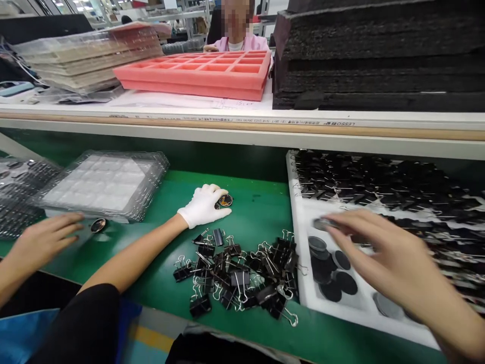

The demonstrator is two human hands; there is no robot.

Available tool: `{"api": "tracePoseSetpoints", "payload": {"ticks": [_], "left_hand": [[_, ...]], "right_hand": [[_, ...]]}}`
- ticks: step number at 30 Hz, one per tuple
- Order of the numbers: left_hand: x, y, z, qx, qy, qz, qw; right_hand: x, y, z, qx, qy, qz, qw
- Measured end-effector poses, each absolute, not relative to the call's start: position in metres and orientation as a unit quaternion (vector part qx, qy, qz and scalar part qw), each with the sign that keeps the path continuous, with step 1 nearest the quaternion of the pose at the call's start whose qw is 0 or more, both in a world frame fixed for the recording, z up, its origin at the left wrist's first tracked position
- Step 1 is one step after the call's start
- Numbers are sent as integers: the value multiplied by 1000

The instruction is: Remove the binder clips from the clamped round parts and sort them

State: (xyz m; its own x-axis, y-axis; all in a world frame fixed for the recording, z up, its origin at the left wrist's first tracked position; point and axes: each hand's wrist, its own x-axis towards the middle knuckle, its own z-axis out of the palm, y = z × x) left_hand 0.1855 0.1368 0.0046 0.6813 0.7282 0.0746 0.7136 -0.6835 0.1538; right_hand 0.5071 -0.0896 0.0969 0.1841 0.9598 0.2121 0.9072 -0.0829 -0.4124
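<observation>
Dark round disc [320, 224], pinched in the bare right hand [382, 245], is best rim-held; white-gloved left hand [204, 203] half-curls beside black-rimmed round piece [226, 200], grip unclear

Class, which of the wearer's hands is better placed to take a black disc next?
Probably the right hand: over the white tray, near the black discs, though it seems to pinch a blurred disc. The gloved left hand is farther off, at a round piece.
</observation>
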Motion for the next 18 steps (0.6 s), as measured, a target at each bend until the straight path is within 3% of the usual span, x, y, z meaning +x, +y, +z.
{"api": "tracePoseSetpoints", "payload": {"ticks": [3, 7, 11, 18], "left_hand": [[191, 135, 6, 916, 391, 75, 53], [194, 136, 8, 913, 396, 85, 48], [193, 138, 6, 916, 393, 76, 33], [193, 142, 2, 922, 373, 94, 37]], "right_hand": [[459, -8, 93, -654, -632, 304, 283], [408, 65, 57, -608, -601, 436, 283], [380, 91, 46, -615, -624, 403, 264], [379, 96, 43, -639, -717, 234, 148]]}}
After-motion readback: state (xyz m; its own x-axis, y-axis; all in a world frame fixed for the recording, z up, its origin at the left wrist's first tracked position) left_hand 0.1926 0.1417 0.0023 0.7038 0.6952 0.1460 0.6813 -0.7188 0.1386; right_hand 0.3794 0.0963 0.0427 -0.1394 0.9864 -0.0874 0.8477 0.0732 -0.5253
